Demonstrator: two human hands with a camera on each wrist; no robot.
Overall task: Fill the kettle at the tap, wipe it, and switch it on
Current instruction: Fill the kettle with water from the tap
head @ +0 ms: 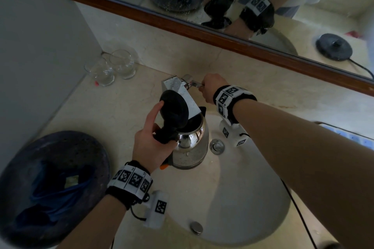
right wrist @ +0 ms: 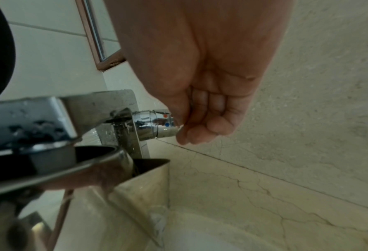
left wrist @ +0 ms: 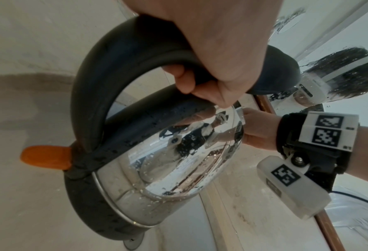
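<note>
My left hand [head: 153, 137] grips the black handle [left wrist: 122, 56] of a steel kettle [head: 192, 145] and holds it over the sink. The thumb rests against the raised black lid [head: 174, 109]. The kettle's mouth sits under the square chrome tap spout [head: 182, 93]. An orange switch [left wrist: 45, 157] sticks out at the handle's foot. Water drops speckle the kettle body [left wrist: 178, 161]. My right hand [head: 209, 88] curls its fingers [right wrist: 200, 118] round the end of the chrome tap lever [right wrist: 155, 124]. No stream of water can be made out.
Two glasses [head: 113, 66] stand at the back left of the counter. A dark round tray [head: 66, 147] holding a blue cloth [head: 50, 198] lies at the front left. The mirror shows the kettle's black base [head: 334, 46] on the counter's right. The basin [head: 242, 188] has a drain [head: 217, 146].
</note>
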